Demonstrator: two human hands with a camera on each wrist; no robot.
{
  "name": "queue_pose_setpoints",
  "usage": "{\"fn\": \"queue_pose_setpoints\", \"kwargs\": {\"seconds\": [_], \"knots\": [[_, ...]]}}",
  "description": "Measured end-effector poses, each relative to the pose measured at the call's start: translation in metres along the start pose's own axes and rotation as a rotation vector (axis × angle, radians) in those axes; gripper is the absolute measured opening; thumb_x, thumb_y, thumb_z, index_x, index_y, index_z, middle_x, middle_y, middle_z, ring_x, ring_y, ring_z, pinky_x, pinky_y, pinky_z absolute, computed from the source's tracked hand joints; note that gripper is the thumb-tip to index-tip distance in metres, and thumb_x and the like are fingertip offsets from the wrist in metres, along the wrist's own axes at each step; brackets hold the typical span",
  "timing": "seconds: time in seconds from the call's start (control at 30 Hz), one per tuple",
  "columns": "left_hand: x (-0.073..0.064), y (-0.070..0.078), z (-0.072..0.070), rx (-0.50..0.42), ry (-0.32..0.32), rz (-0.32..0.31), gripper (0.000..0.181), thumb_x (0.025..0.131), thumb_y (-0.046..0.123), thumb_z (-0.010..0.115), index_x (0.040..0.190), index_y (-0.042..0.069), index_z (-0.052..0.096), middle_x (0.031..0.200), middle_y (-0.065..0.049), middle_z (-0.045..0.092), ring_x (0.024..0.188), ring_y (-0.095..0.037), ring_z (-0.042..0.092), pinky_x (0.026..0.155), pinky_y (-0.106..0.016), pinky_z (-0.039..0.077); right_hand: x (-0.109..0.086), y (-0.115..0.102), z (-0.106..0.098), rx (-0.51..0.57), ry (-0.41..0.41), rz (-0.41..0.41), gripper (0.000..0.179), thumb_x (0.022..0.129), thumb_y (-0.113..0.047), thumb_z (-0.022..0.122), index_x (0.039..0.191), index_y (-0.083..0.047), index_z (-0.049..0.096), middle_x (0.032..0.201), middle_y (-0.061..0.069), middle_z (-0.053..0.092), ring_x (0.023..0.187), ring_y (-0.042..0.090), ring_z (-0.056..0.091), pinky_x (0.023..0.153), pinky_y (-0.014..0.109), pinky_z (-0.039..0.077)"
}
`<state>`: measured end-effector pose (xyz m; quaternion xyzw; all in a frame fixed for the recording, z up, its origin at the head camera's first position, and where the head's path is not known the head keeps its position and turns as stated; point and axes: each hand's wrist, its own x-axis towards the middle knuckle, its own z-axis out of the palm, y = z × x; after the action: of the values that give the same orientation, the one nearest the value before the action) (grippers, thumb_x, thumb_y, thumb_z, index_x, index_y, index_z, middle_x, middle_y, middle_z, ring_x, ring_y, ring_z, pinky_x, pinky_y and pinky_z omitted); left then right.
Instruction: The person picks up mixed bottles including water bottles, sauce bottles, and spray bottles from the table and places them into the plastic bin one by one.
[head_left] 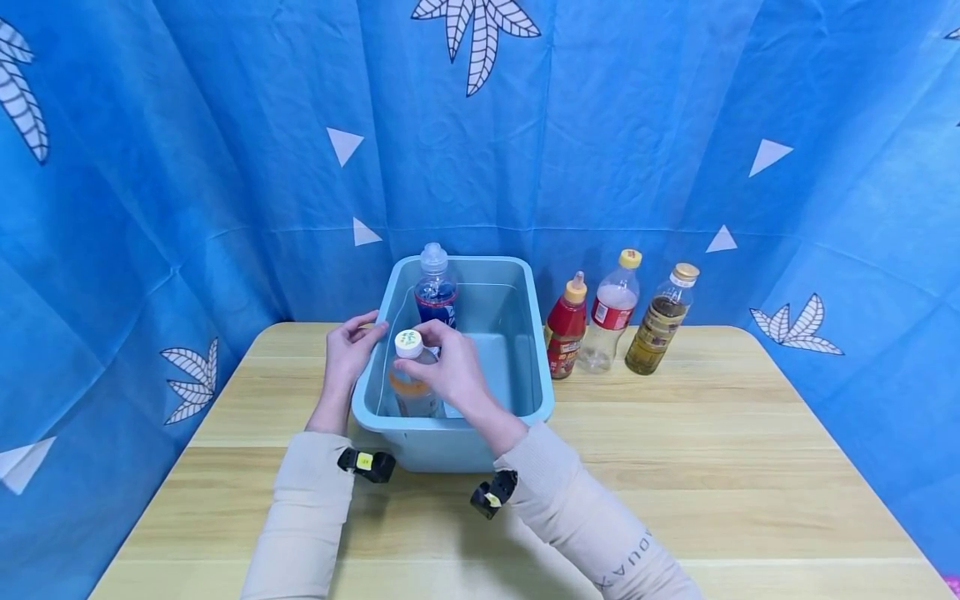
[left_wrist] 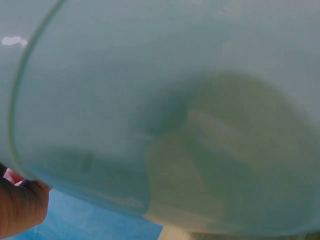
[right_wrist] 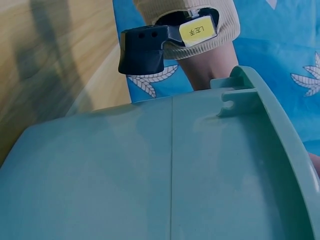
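A light blue plastic bin [head_left: 537, 350] stands on the wooden table. My left hand [head_left: 349, 354] holds its left rim, fingers at the edge; in the left wrist view part of this hand [left_wrist: 22, 207] shows beside the bin wall [left_wrist: 100, 100]. My right hand [head_left: 456, 367] reaches over the near rim and pinches a clear bottle [head_left: 414, 392] with a white cap and an orange band near its neck. That bottle stands inside the bin's near left corner; its base is hidden. Behind it, a bottle of blue liquid [head_left: 436, 292] stands in the bin.
Right of the bin stand a red sauce bottle [head_left: 566, 329], a clear bottle with a red label [head_left: 611, 312] and a bottle of yellowish oil [head_left: 662, 323]. A blue patterned curtain [head_left: 637, 125] hangs behind and beside the table [head_left: 675, 467].
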<state>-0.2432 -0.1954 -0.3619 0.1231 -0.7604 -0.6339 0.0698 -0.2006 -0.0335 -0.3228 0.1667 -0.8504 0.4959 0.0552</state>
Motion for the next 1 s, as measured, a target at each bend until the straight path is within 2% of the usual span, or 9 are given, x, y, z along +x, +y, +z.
{"fn": "queue_pose_setpoints", "kwargs": {"seconds": [0.13,0.33,0.47,0.67,1.0], "knots": [[0.001,0.000,0.000,0.006,0.000,0.001,0.046,0.086,0.032,0.057,0.126,0.011,0.050,0.112,-0.016,0.056,0.093,-0.023,0.057,0.083,-0.033,0.047,-0.003,0.000,-0.003,0.028,-0.006,-0.019,0.040,0.073,-0.024,0.073,0.107,-0.010,0.058,0.102,0.002,0.062,0.094,0.012,0.056,0.076,0.026,0.047],[0.000,0.000,0.000,0.005,0.002,-0.008,0.047,0.085,0.034,0.057,0.126,0.012,0.050,0.112,-0.015,0.055,0.096,-0.024,0.055,0.086,-0.034,0.045,-0.008,-0.001,-0.012,0.077,-0.021,-0.029,0.044,0.074,-0.022,0.072,0.112,-0.008,0.055,0.109,0.004,0.059,0.102,0.018,0.053,0.085,0.036,0.044],[0.000,0.000,0.001,0.011,0.007,-0.008,0.046,0.086,0.032,0.057,0.126,0.011,0.050,0.111,-0.015,0.055,0.095,-0.023,0.055,0.086,-0.033,0.045,-0.013,-0.003,-0.022,0.050,-0.016,-0.046,0.047,0.075,-0.024,0.071,0.116,-0.008,0.053,0.114,0.005,0.057,0.106,0.017,0.051,0.088,0.034,0.043],[0.000,0.001,0.001,0.017,0.016,-0.006,0.044,0.086,0.031,0.057,0.125,0.012,0.051,0.109,-0.015,0.056,0.093,-0.022,0.056,0.085,-0.033,0.046,-0.019,-0.003,-0.037,0.022,-0.001,-0.074,0.047,0.076,-0.027,0.070,0.117,-0.010,0.053,0.115,0.003,0.057,0.106,0.015,0.051,0.085,0.032,0.045],[0.000,0.000,0.001,0.013,0.009,-0.011,0.045,0.086,0.032,0.057,0.126,0.012,0.050,0.109,-0.015,0.056,0.095,-0.024,0.055,0.085,-0.034,0.046,-0.029,0.003,-0.063,0.035,0.038,-0.136,0.041,0.078,-0.022,0.068,0.114,-0.009,0.055,0.109,0.005,0.060,0.098,0.017,0.055,0.079,0.034,0.048]]}}
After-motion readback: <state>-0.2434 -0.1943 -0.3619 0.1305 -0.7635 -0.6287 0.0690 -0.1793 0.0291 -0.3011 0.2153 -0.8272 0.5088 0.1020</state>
